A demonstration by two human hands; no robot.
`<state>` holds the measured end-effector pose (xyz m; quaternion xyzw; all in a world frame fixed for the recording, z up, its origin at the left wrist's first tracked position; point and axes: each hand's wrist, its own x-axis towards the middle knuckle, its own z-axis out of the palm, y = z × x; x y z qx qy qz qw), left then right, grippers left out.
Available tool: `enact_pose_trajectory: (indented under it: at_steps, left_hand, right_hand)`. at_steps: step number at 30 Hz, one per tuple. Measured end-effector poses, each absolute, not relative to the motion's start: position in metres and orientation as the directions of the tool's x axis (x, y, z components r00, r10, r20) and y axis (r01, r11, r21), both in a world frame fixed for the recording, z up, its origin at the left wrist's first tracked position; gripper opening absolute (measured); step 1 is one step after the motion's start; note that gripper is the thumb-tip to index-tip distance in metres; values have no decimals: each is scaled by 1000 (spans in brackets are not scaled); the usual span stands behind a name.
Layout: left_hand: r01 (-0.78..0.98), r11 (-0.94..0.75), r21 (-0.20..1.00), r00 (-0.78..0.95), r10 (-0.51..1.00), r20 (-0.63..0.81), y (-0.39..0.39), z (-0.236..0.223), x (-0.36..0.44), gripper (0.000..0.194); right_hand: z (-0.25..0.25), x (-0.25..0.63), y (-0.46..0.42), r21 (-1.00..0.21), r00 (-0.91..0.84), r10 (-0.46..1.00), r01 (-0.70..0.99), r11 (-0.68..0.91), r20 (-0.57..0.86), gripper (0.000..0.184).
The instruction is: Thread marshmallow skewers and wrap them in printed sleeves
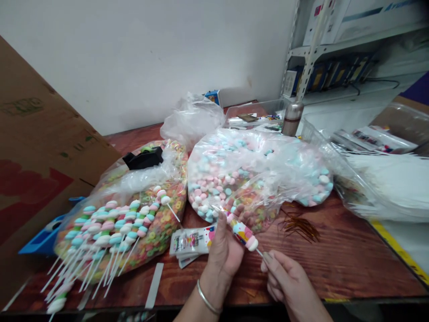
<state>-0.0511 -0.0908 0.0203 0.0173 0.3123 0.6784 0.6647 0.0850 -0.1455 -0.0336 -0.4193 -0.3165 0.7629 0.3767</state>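
Observation:
My left hand [224,252], with a bangle on its wrist, is closed around a small printed clear bag [238,229]. A marshmallow skewer [252,243] is partly inside this bag, its white end marshmallow showing at the opening. My right hand [284,275] pinches the skewer's white stick just below that marshmallow. Beside my left hand lies a stack of printed bags [191,241] on the wooden table [335,264]. Several finished marshmallow skewers [110,223] rest on a large bag of coloured cereal rings [167,228], sticks toward me.
A big bag of pastel marshmallows [217,179] lies behind my hands. Golden twist ties [300,226] are to the right. A clear bin of white sticks [385,179] stands far right, a cardboard box [43,134] left. A black tape dispenser [144,158] sits on the cereal bag.

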Motion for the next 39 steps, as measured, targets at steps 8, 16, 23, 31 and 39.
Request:
enact_pose_trajectory:
  at_steps: [8,16,23,31,39]
  left_hand:
    - [-895,69,440,-166,865,-474,-95,17,-23,14]
    - [-903,119,412,-119,853,-508,-96,14,-29,25]
    - [-905,47,424,-173,869,-464,-84,16,-52,14]
    - [-972,22,235,-101,859,-502,-81,16,-55,19]
    - [-985,8,174,-85,849,-521,-78,19,-60,29]
  right_hand:
    - [-36,84,-146,-977,-173,984,215,4,-34,34]
    - [-31,87,-145,-970,-266,964,238,57,-8,29]
    - [-31,87,-151,-859,-430,825,-184,-478,-368,48]
    - [-34,87,-153,-770,-490,781,-295,-566,-387,50]
    - [-36,88,-155,-836,-466,802,-206,-509,-374,50]
